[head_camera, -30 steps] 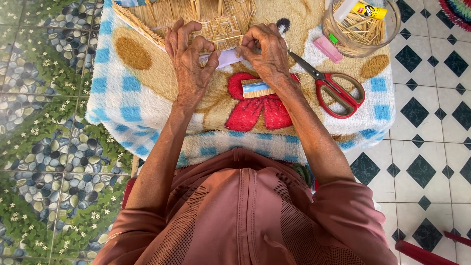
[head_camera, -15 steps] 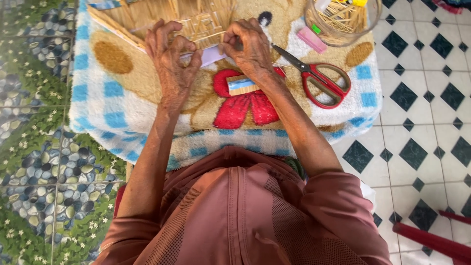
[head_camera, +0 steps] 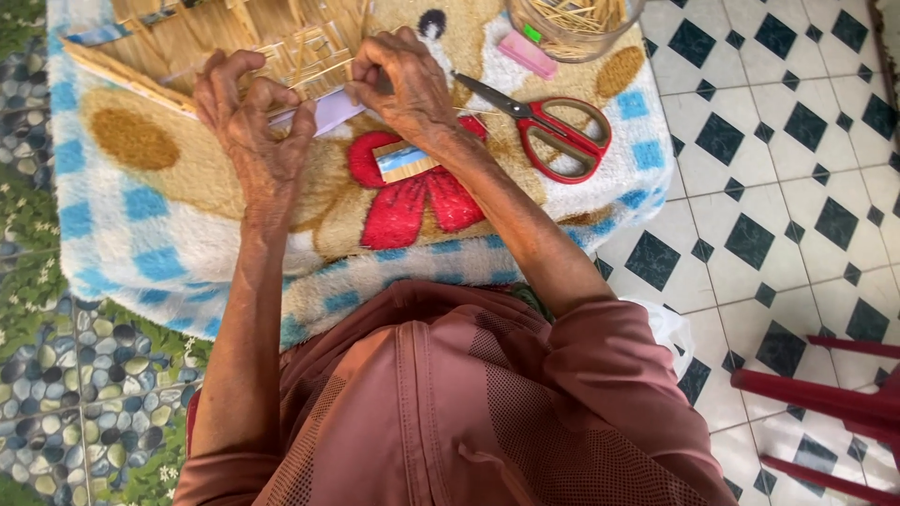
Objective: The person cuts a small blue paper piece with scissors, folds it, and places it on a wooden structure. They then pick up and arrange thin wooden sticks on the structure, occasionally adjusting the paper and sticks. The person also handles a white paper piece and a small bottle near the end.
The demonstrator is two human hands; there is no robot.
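Note:
My left hand and my right hand meet over a small lattice frame of thin wooden sticks. Both pinch at the frame's near edge, where a pale lilac slip of paper lies under the fingers. A flat woven panel of sticks lies just behind the left hand. A small striped box sits below my right wrist on the red bow of the blanket.
Red-handled scissors lie to the right of my right hand. A clear jar of sticks and a pink lighter stand at the back right. Tiled floor surrounds the table; a red plastic chair is at the lower right.
Both hands keep pinching at the stick frame. The view has shifted, so the table now sits further left and the red chair shows more.

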